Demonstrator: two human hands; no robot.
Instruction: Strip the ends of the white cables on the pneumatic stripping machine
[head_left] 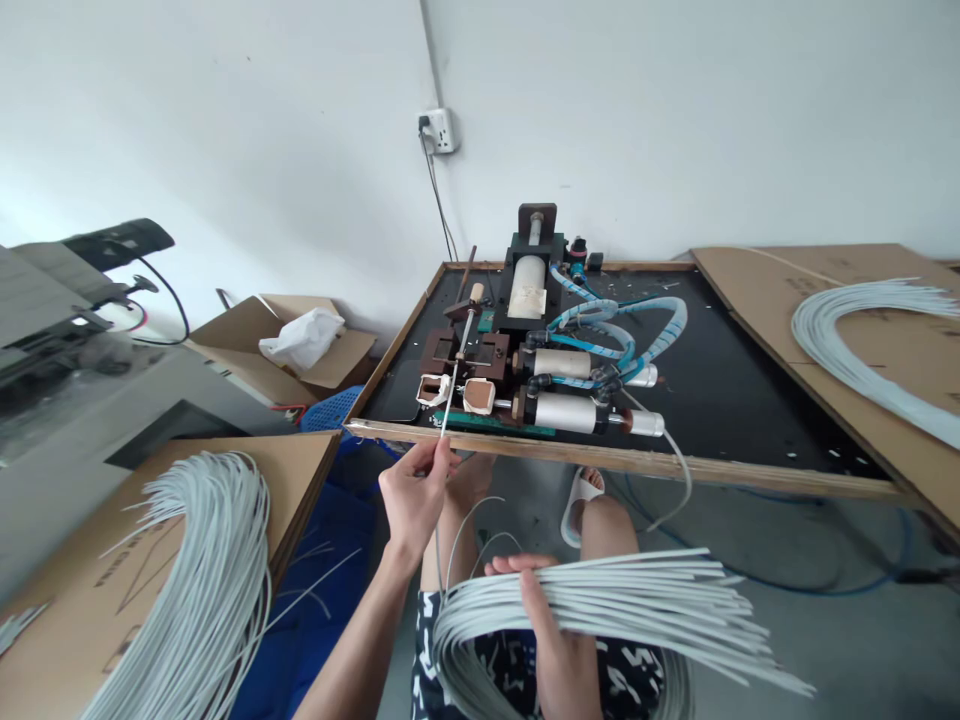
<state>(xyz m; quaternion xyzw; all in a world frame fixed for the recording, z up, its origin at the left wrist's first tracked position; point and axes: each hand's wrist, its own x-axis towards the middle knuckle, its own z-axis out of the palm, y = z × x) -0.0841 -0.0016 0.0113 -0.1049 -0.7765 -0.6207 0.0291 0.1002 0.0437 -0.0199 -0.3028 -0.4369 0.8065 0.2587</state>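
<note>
Pinching the single white cable (pixel 449 405) w/ your L hand (pixel 415 497), grip firm just off the front edge of the surface (pixel 637 466), tip held up by the pneumatic jig (pixel 469 355); R hand (pixel 559 640) clenched round the cable bundle (pixel 600 600) over your lap.

The bundle of pale grey plastic-sheathed cables (pixel 600 600) looks smooth and matt. The silver cylindrical metal pneumatic cylinder (pixel 566 412) is glossy, the pale wooden frame rail (pixel 622 462) rough, and the brown cardboard sheet (pixel 885 320) matt paper.
</note>
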